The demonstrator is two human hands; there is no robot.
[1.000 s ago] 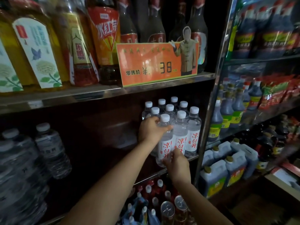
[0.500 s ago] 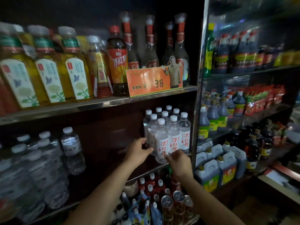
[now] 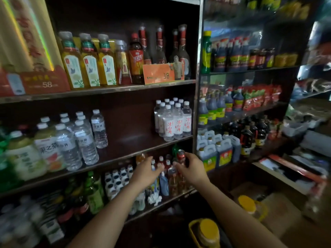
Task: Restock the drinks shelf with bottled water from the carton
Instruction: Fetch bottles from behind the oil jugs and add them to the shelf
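Above both empty hands (image 3: 146, 171) (image 3: 190, 169), shelved water bottles (image 3: 172, 120), well apart.

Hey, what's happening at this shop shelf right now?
A person is stocking a drinks shelf. Both hands are empty at this moment: the left hand and right hand hang open in front of the lower shelf of small bottles and cans, below the middle shelf. A cluster of white-capped water bottles with red lettering stands upright at the right end of that shelf, with bare space to its left before another group of clear water bottles.
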